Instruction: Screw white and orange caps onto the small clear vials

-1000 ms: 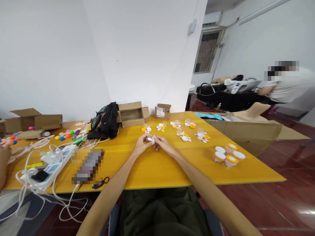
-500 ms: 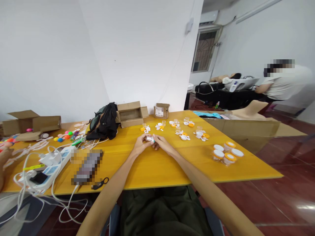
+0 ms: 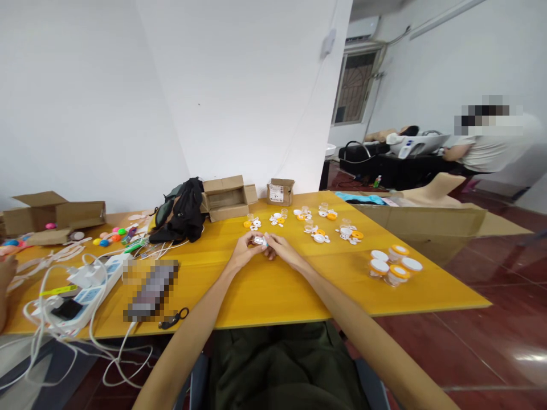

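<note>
A small clear plastic jar (image 3: pixel 258 241) lies sideways between my hands, above the middle of the yellow table (image 3: pixel 273 293). My left hand (image 3: pixel 244 250) is closed round its left end. At the right end, where a bit of teal and white shows, the fingers of my right hand (image 3: pixel 281 249) are closed on it. Fingers partly cover the jar, so its lid is hard to make out. Beyond my hands lie groups of clear cups with white and orange rings and small white parts (image 3: pixel 319 236). Several jars with white or orange-rimmed lids (image 3: pixel 397 273) stand to the right.
Open cardboard boxes (image 3: pixel 228 212) and a black bag (image 3: pixel 182 213) line the back. On the left are a power strip (image 3: pixel 100 285) with loose white cables, a phone (image 3: pixel 154 290), coloured balls (image 3: pixel 116 238) and another person's hand (image 3: pixel 6 279). Another person (image 3: pixel 487 151) sits far right.
Both hands stay in place on the jar, with only a slight turn of it. At the far left, the other person's hand has shifted a little.
</note>
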`<act>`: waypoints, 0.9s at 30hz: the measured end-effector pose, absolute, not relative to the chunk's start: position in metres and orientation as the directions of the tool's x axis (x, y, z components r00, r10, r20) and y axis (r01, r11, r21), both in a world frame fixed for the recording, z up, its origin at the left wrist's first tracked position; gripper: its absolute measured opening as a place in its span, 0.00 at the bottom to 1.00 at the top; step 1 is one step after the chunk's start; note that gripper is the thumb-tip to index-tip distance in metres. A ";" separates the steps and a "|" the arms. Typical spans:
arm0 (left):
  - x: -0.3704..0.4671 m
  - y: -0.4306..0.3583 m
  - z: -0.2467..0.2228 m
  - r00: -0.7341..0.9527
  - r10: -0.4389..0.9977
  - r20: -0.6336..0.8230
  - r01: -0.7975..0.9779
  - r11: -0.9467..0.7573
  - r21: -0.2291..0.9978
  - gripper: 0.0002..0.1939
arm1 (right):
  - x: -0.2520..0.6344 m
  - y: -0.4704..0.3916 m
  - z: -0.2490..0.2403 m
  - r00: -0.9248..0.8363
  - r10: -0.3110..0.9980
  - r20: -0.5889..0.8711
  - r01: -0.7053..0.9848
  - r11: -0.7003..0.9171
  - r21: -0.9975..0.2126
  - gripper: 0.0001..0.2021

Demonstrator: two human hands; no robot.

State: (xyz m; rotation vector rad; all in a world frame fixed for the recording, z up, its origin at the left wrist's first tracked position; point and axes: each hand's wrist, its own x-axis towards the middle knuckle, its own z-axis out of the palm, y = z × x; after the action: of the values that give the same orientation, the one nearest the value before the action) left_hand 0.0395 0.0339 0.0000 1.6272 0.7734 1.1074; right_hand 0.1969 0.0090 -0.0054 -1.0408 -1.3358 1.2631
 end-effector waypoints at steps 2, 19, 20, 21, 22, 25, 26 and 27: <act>0.040 0.033 0.000 0.388 0.872 0.298 -0.020 -0.315 0.949 0.19 | 0.197 0.009 -0.005 -0.151 0.985 0.083 -0.026 0.080 -0.996 0.25; 0.040 0.031 0.003 0.372 0.879 0.299 -0.030 -0.310 0.950 0.18 | 0.197 0.012 -0.007 -0.163 0.982 0.095 -0.056 0.087 -0.995 0.23; 0.040 0.031 0.003 0.373 0.879 0.298 -0.027 -0.310 0.950 0.18 | 0.197 0.012 -0.008 -0.167 0.981 0.095 -0.044 0.089 -0.995 0.24; 0.040 0.031 0.002 0.375 0.878 0.297 -0.023 -0.311 0.950 0.18 | 0.197 0.013 -0.009 -0.170 0.981 0.092 -0.031 0.088 -0.996 0.25; 0.040 0.032 0.002 0.377 0.878 0.295 -0.020 -0.311 0.950 0.19 | 0.198 0.014 -0.010 -0.174 0.981 0.088 -0.019 0.086 -0.996 0.26; 0.039 0.033 0.001 0.380 0.877 0.295 -0.012 -0.314 0.949 0.19 | 0.198 0.015 -0.011 -0.181 0.980 0.084 0.005 0.087 -0.996 0.28; 0.039 0.033 0.000 0.379 0.877 0.295 -0.011 -0.314 0.949 0.19 | 0.198 0.014 -0.010 -0.181 0.980 0.084 0.008 0.087 -0.996 0.28; 0.039 0.033 0.000 0.379 0.877 0.296 -0.011 -0.316 0.949 0.19 | 0.198 0.014 -0.010 -0.179 0.980 0.082 0.009 0.085 -0.996 0.29</act>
State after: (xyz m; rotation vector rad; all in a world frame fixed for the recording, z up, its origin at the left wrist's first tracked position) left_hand 0.0392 0.0332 -0.0004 1.6327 0.7834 1.1057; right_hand 0.1979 0.0139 -0.0097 -1.0686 -1.3913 1.2672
